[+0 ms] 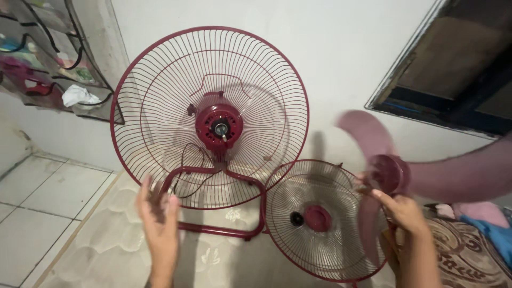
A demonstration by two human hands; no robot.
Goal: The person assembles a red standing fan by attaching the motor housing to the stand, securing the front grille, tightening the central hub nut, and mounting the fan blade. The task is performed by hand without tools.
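Note:
A dark red fan stands against the white wall, its rear wire guard (160, 80) and bare motor hub (219, 127) facing me. Its tubular red base (250, 184) rests on a pale mattress. The loose front guard (298, 192) leans against the base at the right. My right hand (402, 210) grips the translucent pink fan blade (384, 170) at its hub, the blade blurred in motion. My left hand (157, 218) is open with fingers apart, in front of the lower left of the rear guard and near the base.
A clear hanging organiser (48, 58) with small items is on the wall at the upper left. A dark window frame (458, 74) is at the upper right. White floor tiles (37, 197) lie left; patterned fabric and blue cloth (480, 234) lie right.

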